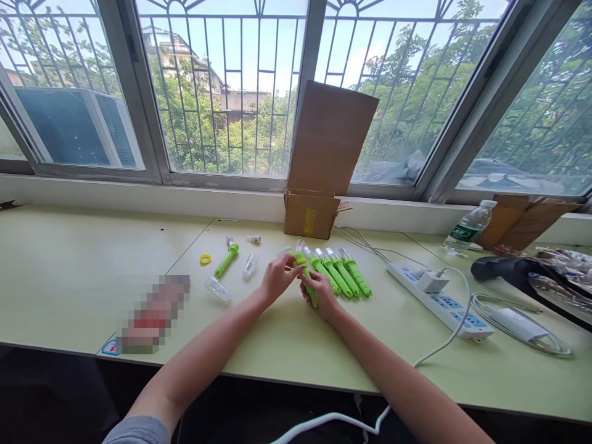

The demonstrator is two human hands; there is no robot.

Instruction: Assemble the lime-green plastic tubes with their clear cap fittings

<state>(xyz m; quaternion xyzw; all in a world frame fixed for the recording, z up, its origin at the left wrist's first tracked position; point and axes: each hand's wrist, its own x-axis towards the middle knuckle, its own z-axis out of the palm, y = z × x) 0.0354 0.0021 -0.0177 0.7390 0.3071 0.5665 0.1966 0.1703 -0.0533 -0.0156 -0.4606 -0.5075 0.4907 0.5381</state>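
Note:
Both my hands meet on one green tube-shaped device (305, 271) with a clear tip, at the left end of a row. My left hand (277, 277) pinches its upper part with closed fingers. My right hand (321, 293) wraps round its lower end. To the right lie several more green devices (345, 274) side by side on the pale green table (74, 277). Left of my hands lie another green device (226, 261), two clear caps (217, 288) (250, 264), a yellow ring (205, 259) and a small white part (253, 238).
An open cardboard box (311, 213) stands at the window sill behind the row. A white power strip (439, 302) with a plugged charger and cables lies to the right, beyond it a water bottle (468, 228), a black object (513, 271) and more cardboard (522, 219). A blurred patch (155, 314) sits at front left.

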